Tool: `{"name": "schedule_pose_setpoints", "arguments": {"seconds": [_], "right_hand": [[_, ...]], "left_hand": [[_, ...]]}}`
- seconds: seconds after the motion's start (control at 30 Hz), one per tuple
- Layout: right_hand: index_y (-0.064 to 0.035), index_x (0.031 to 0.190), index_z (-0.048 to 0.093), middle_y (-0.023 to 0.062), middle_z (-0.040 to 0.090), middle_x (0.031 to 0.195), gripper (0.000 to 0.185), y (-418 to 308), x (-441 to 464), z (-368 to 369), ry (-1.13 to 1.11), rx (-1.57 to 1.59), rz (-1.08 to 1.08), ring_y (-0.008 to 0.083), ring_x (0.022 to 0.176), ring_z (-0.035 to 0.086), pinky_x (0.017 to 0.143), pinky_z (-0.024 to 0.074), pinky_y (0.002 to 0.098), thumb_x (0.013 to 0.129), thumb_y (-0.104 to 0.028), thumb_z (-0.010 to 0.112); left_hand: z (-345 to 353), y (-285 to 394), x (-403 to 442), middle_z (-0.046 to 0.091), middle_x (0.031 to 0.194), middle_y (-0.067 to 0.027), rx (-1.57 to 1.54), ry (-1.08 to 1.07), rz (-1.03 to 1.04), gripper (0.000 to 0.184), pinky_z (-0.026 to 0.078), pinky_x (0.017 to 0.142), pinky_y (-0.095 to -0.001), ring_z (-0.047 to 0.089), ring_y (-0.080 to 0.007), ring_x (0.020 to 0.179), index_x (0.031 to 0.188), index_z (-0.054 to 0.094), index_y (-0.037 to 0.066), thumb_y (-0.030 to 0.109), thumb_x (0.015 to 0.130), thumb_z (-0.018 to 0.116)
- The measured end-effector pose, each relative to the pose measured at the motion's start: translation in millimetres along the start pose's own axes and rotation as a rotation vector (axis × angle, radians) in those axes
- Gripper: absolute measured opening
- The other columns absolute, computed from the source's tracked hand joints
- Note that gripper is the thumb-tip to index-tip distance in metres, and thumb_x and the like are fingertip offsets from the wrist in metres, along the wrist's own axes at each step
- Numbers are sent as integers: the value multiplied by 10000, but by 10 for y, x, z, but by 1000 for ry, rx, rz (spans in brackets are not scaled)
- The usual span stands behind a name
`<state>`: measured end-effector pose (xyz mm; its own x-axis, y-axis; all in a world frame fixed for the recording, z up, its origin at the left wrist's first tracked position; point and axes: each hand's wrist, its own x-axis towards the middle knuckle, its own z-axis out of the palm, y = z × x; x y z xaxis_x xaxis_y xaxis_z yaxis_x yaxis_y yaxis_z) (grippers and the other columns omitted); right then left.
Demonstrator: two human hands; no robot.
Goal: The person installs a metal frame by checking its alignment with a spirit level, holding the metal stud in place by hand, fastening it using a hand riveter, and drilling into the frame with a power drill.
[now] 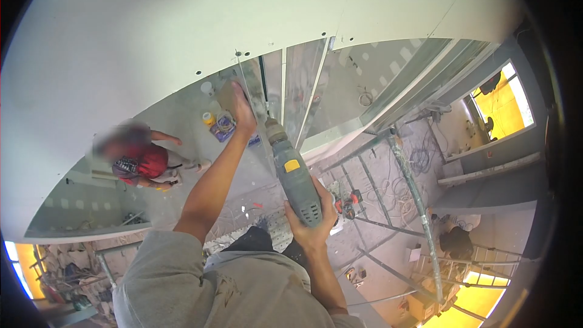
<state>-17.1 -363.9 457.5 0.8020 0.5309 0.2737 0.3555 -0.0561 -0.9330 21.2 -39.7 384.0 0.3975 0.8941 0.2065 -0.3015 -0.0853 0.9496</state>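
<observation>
My right hand (313, 222) is wrapped round the rear of a grey-green power drill (294, 176) with a yellow patch on its body. The drill tilts upward, its chuck (275, 130) and bit aimed at the metal framing under the white curved panel (303, 0). My left hand (244, 112) is raised left of the chuck, against the edge of a thin metal strip (244, 73). Its fingers look closed, and a brownish flat shape (225, 97) shows beside them. What they grip is unclear. Dark holes or screw heads dot the panel's lower edge.
Below on the left stands a person in a red top (152, 161). Scaffold tubes (419, 206) cross the right side. A yellow container (209, 118) and blue-purple bag (225, 126) lie on the floor. Cables, rubble (73, 267) and a red-and-black tool (349, 203) lie below.
</observation>
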Motion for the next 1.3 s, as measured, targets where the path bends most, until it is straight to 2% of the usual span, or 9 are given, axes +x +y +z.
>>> {"name": "schedule_pose_setpoints", "arguments": {"seconds": [0.33, 0.53, 0.6, 0.7, 0.93, 1.03, 1.1, 1.23, 1.3], "right_hand": [[41, 1358, 572, 199, 690, 1173, 735, 17, 38, 20, 7, -77, -87, 261, 1042, 697, 940, 532, 372, 704, -87, 883], [38, 1363, 569, 208, 691, 1193, 724, 27, 84, 55, -1, -56, -61, 276, 1051, 708, 935, 542, 377, 718, -77, 879], [40, 1360, 571, 207, 693, 1195, 716, -2, 72, 38, -3, -91, -93, 268, 1063, 708, 937, 545, 372, 721, -67, 875], [43, 1353, 574, 208, 694, 1197, 702, 28, 7, -4, 5, -51, -65, 266, 1065, 709, 941, 547, 369, 724, -60, 868], [44, 1360, 568, 207, 692, 1202, 706, 88, 36, 82, 14, 2, -34, 273, 1065, 707, 946, 545, 371, 726, -54, 863], [31, 1370, 571, 196, 701, 1141, 728, 87, -36, 73, 57, -26, -74, 259, 981, 718, 874, 563, 347, 717, -62, 878], [39, 1363, 573, 199, 695, 1155, 728, 74, 9, 152, 31, 78, 63, 250, 1000, 712, 894, 556, 349, 712, -64, 879], [38, 1362, 571, 195, 695, 1157, 720, 185, -304, -100, 41, -5, 29, 238, 1012, 702, 913, 552, 364, 715, -62, 870], [25, 1380, 538, 145, 655, 1232, 728, 251, -533, -236, 48, 17, 97, 227, 1078, 660, 966, 520, 352, 731, -77, 851]], "left_hand": [[5, -74, -10, 453, 1521, -147, -84, -32, 17, 752, 279, 1186, -339, 421, -233, 1384, 1502, 414, -60, 559, 1118, 228], [184, 363, -142, 447, 1505, -148, 137, 68, 90, 500, 291, 1196, -357, 428, -239, 1383, 1552, 325, -26, 192, 1105, 378], [86, -36, 10, 441, 1533, -85, -378, 72, -169, 697, 272, 1204, -326, 415, -191, 1400, 1541, 367, -22, 522, 1128, 228], [1, -198, 63, 442, 1534, -87, -277, -32, 34, 698, 278, 1201, -325, 414, -192, 1403, 1541, 374, -17, 526, 1126, 228], [-85, -263, 99, 456, 1515, -90, -16, 15, -18, 709, 299, 1176, -326, 433, -206, 1374, 1506, 424, -17, 548, 1120, 237], [-92, -368, 82, 417, 1560, -81, -183, 17, -77, 701, 275, 1205, -337, 394, -211, 1424, 1561, 343, 10, 546, 1114, 281], [-131, -438, 151, 391, 1591, -75, -291, 13, -103, 711, 259, 1225, -344, 368, -215, 1457, 1597, 289, 28, 546, 1110, 310], [-289, -633, 256, 395, 1594, -90, -216, 89, -100, 728, 261, 1224, -344, 385, -239, 1452, 1584, 315, 24, 571, 1103, 299], [-440, -657, 309, 440, 1566, -135, -355, -48, -10, 783, 279, 1215, -390, 409, -255, 1436, 1552, 389, 6, 623, 1086, 265]]}}
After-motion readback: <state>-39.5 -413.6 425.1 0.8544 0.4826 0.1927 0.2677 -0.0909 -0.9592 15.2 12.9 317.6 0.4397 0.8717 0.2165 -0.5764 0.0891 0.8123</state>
